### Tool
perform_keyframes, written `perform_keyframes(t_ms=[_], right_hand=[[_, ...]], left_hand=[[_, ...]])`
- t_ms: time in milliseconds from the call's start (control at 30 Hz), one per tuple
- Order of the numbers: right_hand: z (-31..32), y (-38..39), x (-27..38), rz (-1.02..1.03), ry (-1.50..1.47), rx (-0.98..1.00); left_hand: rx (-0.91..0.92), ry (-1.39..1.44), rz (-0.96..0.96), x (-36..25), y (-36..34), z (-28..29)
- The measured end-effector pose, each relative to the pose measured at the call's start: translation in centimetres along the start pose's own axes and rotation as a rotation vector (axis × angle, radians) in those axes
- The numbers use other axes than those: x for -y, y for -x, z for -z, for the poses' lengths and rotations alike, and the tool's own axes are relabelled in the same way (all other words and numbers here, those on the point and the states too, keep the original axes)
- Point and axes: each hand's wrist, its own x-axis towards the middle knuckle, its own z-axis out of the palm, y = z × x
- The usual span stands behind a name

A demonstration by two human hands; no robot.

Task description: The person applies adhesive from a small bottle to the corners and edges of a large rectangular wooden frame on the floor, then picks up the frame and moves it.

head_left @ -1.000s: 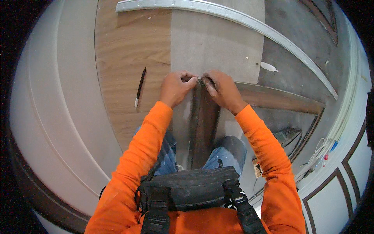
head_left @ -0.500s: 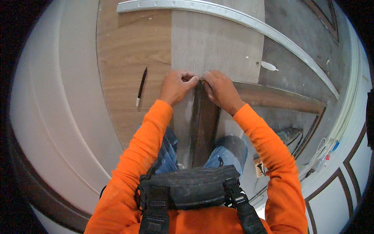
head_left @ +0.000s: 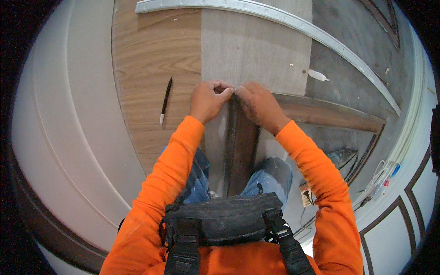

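Note:
My left hand (head_left: 209,101) is closed in a pinch, thumb against forefinger, just left of the top end of a dark brown moulding strip (head_left: 242,151). That strip runs down between my knees. My right hand (head_left: 262,105) meets it from the right, its fingers bent and slightly blurred, with the fingertips almost touching those of the left. Whatever the two pinches hold is too small to make out. Behind the right hand a second brown moulding (head_left: 330,112) extends to the right. A black pen with a white end (head_left: 166,101) lies left of my left hand.
A long pale metal strip (head_left: 275,17) crosses the far side. Wood-grain board (head_left: 156,50) is on the left, beside a grey board (head_left: 256,50). A white oval piece (head_left: 317,75) lies at the right. Cables (head_left: 376,178) and a small card (head_left: 306,195) are past my right arm.
Both hands stay at the top end of the moulding. The right hand's fingers have shifted slightly and blur with motion. The whole view has moved a little.

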Motion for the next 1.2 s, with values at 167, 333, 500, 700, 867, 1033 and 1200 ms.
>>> perform_keyframes(t_ms=[167, 333, 500, 700, 867, 1033, 1200], right_hand=[[0.4, 0.1, -0.3, -0.183, -0.085, 0.086], [0.6, 0.0, -0.1, -0.212, -0.109, 0.085], [0.2, 0.0, -0.1, -0.217, -0.118, 0.062], [-0.2, 0.4, 0.2, -0.057, 0.031, -0.018], [1.4, 0.1, -0.6, -0.501, -0.169, -0.235], [2.5, 0.7, -0.5, -0.612, -0.103, -0.306], [0.4, 0.8, 1.1, -0.467, -0.116, -0.124]], left_hand=[[0.009, 0.047, 0.012, 0.7, -0.3, -0.1], [0.006, 0.0, 0.0, -0.2, 0.1, 0.2], [-0.001, 0.017, -0.001, 0.4, 0.1, 0.1], [0.016, 0.005, -0.03, 0.7, 0.1, 0.2], [0.113, 0.02, -0.047, 0.0, 0.2, 1.1], [0.09, 0.025, 0.03, -1.3, 1.0, 0.5], [0.025, -0.013, 0.061, -1.0, 0.8, -0.2]])
